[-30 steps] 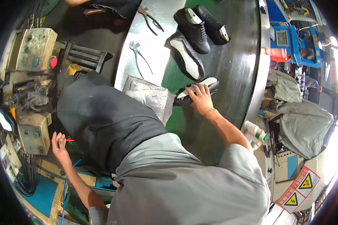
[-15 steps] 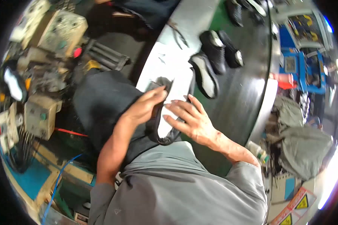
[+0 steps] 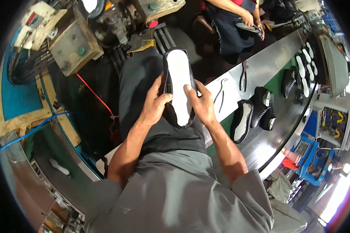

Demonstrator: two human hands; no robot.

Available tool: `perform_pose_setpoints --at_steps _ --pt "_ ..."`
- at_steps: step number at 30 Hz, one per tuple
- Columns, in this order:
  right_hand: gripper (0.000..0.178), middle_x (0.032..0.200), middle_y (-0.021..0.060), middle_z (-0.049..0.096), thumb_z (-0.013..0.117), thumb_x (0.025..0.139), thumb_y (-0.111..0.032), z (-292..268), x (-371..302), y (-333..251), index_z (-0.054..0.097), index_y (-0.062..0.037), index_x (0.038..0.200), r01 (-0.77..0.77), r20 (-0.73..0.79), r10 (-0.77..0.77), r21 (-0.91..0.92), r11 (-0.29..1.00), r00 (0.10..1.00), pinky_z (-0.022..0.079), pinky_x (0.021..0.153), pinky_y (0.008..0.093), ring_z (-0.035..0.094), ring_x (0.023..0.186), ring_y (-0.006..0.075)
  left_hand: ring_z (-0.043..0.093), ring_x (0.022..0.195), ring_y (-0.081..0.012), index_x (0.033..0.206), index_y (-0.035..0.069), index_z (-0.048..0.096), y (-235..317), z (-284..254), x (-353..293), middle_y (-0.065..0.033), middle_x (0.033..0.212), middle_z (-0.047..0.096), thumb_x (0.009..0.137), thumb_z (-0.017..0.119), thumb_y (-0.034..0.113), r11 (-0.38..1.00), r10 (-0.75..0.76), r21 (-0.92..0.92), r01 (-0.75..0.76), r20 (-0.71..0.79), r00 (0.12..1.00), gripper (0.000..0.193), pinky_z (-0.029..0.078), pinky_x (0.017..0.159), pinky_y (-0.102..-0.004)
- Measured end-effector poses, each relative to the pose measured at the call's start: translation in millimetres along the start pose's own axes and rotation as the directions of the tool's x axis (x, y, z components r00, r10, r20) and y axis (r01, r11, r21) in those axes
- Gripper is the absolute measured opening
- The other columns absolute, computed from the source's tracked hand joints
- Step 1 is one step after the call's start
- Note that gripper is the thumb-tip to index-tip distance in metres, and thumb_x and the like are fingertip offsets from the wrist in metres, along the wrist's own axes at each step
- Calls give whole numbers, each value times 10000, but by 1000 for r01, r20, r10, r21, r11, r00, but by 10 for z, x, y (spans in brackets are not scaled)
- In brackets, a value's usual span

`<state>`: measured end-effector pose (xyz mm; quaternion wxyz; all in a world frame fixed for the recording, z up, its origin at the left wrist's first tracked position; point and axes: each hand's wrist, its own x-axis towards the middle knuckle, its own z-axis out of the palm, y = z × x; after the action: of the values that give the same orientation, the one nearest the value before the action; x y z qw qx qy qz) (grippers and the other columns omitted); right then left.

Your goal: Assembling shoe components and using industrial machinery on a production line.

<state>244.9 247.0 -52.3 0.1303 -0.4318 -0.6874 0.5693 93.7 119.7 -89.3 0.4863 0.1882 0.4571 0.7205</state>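
Shoe (image 3: 179,75): black edge around a long white underside, face up, above the person's lap (image 3: 138,79). Left hand (image 3: 154,105) and right hand (image 3: 202,103) grip opposite sides, right thumb on white; forearms converge.

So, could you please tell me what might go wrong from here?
The black shoe is held over the dark trousers between the left hand and right hand, so it could slip if either grip loosened. The right thumb lies on the white underside, which might get smudged. The nearer pliers lie just beyond the right hand, which could perhaps knock them.
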Motion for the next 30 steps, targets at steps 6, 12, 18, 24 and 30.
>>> perform_pose_setpoints --at_steps 6,12,18,24,30 --pt "537 1014 280 780 590 1128 -377 -191 -27 -95 679 111 1333 51 194 -7 -222 974 981 578 888 428 761 971 314 388 1591 -261 1719 -89 227 -84 -60 -390 -188 1708 410 880 547 -24 987 -71 -151 59 -73 995 901 284 1322 -394" --pt "469 886 249 746 593 1111 -321 -327 -31 78 694 101 1290 50 273 23 -259 965 962 574 838 427 745 875 300 453 1550 -283 1715 -52 279 -70 -103 -491 -177 1660 473 872 511 -25 983 -129 -139 121 -50 990 875 315 1308 -421" --pt "603 1096 317 774 655 1053 -351 -138 -53 63 635 105 1448 -15 304 70 -178 984 950 574 970 428 783 1031 347 453 1530 -290 1711 -47 286 31 -275 -367 -179 1643 486 983 681 98 987 -134 84 135 -23 991 841 323 1291 -424" --pt "553 1168 353 757 630 1074 -310 -129 -20 -127 643 105 1438 7 344 78 -238 971 936 560 1005 447 769 1116 427 652 1368 -313 1505 -39 610 244 -386 193 -230 1473 679 1084 685 219 719 263 682 -129 -95 960 499 494 1150 -405" --pt "505 1339 215 754 652 1116 -239 36 426 -159 592 53 1525 221 169 -204 -92 971 964 557 1030 355 721 1172 226 737 1247 -352 1426 -64 671 435 -458 305 -248 1350 747 1132 598 175 695 258 680 -234 67 964 386 557 1067 -397"
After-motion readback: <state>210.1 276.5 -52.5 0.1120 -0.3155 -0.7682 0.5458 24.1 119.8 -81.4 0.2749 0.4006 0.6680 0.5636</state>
